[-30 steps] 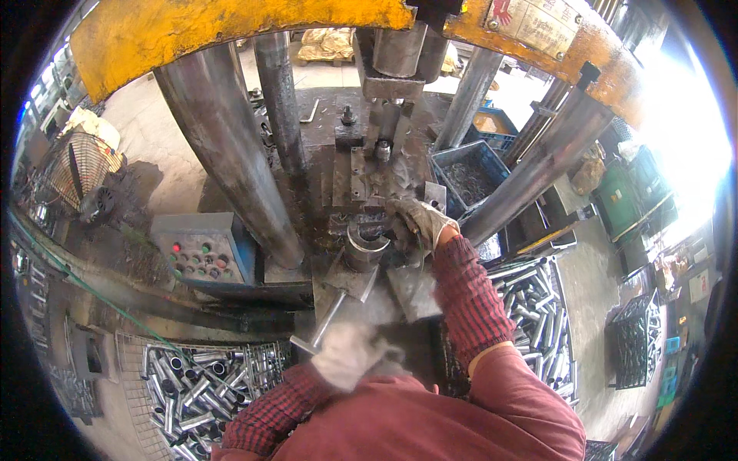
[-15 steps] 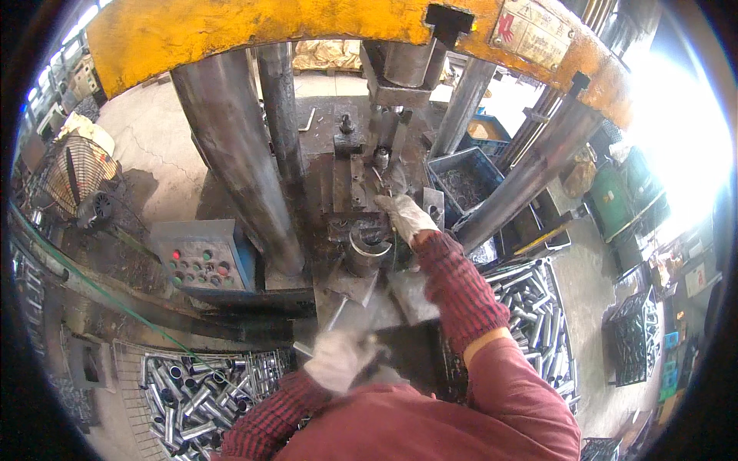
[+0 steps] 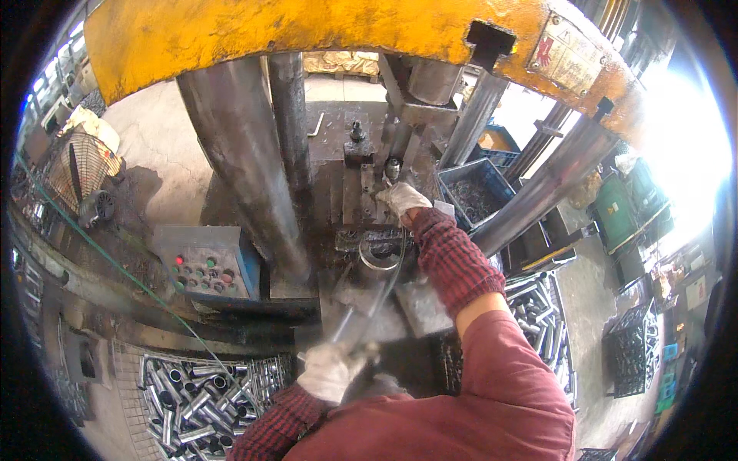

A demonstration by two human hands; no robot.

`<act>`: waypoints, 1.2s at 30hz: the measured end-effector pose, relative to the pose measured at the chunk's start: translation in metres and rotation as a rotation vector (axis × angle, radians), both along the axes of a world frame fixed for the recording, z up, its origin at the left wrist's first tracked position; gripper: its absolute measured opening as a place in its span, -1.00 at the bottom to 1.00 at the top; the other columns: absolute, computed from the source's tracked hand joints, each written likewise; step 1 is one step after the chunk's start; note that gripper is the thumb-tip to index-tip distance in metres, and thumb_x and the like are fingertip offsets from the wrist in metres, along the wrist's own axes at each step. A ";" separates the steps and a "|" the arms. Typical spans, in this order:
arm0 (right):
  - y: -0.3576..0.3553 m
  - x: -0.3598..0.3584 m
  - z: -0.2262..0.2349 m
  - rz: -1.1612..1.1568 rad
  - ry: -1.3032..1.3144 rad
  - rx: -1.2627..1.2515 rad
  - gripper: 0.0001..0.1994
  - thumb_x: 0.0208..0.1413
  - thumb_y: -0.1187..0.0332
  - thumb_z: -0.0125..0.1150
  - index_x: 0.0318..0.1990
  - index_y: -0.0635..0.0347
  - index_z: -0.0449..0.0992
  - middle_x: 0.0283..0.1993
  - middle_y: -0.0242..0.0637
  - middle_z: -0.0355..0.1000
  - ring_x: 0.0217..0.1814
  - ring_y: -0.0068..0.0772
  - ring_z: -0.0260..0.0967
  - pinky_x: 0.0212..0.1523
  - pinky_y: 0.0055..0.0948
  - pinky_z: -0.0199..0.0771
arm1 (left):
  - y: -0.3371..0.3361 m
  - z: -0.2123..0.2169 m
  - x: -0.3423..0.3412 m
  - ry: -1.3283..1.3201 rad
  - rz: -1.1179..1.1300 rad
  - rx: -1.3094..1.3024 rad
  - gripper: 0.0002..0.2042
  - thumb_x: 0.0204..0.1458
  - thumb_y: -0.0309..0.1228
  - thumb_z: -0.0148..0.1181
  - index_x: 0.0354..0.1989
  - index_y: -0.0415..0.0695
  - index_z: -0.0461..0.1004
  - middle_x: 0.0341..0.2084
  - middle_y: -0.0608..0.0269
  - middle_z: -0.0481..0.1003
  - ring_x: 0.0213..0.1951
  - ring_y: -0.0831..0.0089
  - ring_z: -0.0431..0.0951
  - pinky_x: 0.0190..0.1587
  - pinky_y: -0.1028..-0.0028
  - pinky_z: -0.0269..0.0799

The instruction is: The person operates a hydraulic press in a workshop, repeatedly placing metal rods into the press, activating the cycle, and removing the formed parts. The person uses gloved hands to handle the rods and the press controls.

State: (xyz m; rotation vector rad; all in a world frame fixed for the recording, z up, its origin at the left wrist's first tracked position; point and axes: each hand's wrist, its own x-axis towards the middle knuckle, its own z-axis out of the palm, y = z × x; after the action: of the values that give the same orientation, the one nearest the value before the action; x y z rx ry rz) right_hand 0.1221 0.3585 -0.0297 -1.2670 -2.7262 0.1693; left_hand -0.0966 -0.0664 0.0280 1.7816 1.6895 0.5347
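Observation:
My right hand (image 3: 405,201), in a pale work glove, reaches into the press beside the dark metal die block (image 3: 355,192). Its fingers are closed, and what they grip is hidden; a thin light piece shows at the fingertips. From beneath this hand a thin dark line, like a hose, curves down past a round metal collar (image 3: 379,257). My left hand (image 3: 332,373), also gloved, is low in front of my body and smeared by motion. Just above it a metal tube (image 3: 343,324) slants upward; whether the hand grips it does not show.
Thick steel columns (image 3: 242,161) and a yellow press beam (image 3: 292,34) surround the work area. A button box (image 3: 207,265) stands at left. Bins of metal tubes (image 3: 192,403) flank me on both sides. A blue crate (image 3: 477,192) sits behind the right column; a fan (image 3: 81,173) is far left.
The view has shifted slightly, moving the press rightward and down in the picture. My right hand stays at the die; the dark line below it shows more clearly. My left hand remains low and blurred.

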 end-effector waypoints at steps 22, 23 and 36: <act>-0.036 0.030 0.076 -0.435 0.752 -0.704 -0.55 0.45 -0.03 0.24 0.09 0.19 0.74 -0.18 -0.33 0.67 -0.21 -0.41 0.53 -0.17 -0.26 0.51 | 0.009 -0.009 0.017 0.138 -0.201 0.219 -0.61 0.07 0.07 0.52 -0.41 -0.05 0.76 -0.56 0.06 0.65 -0.43 0.03 0.72 -0.31 0.12 0.61; -0.034 0.032 0.075 -0.352 0.751 -0.712 -0.54 0.45 -0.04 0.23 0.11 0.18 0.74 -0.17 -0.32 0.68 -0.21 -0.41 0.53 -0.16 -0.26 0.52 | 0.008 -0.009 0.018 0.232 -0.239 0.211 -0.61 0.08 0.07 0.52 -0.41 -0.05 0.77 -0.56 0.06 0.65 -0.43 0.03 0.72 -0.31 0.12 0.61; -0.072 0.049 0.075 -0.417 0.391 -0.457 -0.56 0.57 0.01 0.03 0.24 0.07 0.69 0.04 -0.18 0.70 0.07 -0.21 0.63 0.10 -0.22 0.57 | -0.011 -0.027 0.004 0.265 -0.309 0.334 -0.59 0.15 0.05 0.41 -0.41 -0.09 0.70 -0.53 0.03 0.66 -0.39 0.00 0.74 -0.27 0.06 0.64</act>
State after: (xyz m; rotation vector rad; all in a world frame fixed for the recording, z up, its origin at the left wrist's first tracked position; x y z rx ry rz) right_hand 0.1713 0.2867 0.0457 -1.6655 -2.1040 0.9220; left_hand -0.0926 -0.0774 0.0010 2.3946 1.5114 0.4785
